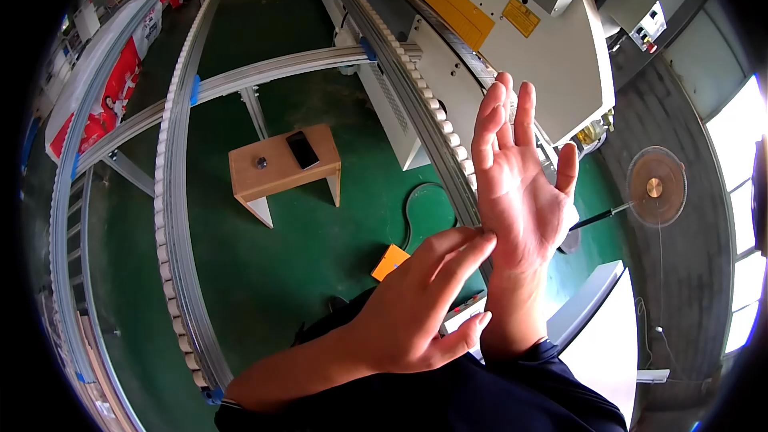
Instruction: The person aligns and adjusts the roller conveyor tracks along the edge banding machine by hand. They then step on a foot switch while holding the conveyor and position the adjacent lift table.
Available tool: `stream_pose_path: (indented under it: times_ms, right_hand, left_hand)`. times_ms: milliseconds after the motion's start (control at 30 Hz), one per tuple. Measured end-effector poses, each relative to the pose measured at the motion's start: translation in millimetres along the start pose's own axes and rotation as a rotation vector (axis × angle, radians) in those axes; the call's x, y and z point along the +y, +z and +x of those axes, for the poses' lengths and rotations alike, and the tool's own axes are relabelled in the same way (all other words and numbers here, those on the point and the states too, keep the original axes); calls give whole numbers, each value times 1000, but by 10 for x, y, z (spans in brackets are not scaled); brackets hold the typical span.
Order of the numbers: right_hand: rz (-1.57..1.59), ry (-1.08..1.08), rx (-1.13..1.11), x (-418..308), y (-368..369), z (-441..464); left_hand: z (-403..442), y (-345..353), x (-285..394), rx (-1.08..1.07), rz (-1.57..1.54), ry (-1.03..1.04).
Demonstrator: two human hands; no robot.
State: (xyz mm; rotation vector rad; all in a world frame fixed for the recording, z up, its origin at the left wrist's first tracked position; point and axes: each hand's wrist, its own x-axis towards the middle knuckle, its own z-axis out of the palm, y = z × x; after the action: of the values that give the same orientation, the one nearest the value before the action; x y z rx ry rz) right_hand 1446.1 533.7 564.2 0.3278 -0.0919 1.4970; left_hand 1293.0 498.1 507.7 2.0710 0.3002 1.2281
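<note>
Left hand (pixel 420 304), loosely bent, reaches to the palm's heel on the spread right hand (pixel 520 204).

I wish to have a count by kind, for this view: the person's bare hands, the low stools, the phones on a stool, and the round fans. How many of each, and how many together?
Hands: 2 (left hand, right hand)
Stools: 1 (low stool)
Phones: 1 (dark phone)
Fans: 1 (round fan)
Total: 5
</note>
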Motion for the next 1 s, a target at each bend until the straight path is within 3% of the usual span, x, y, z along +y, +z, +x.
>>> stream_pose_path:
  times_ms: [200,367,1000]
  right_hand:
    - [13,-11,-5,-49,44,-13]
    - [-12,-5,-13,-36,54,-14]
    - [-22,-5,15,-123,-8,-10]
  left_hand:
    - [-29,38,76,-151,-17,-56]
    - [-6,57,62,-45,25,-12]
    - [25,108,15,-41,-31,-36]
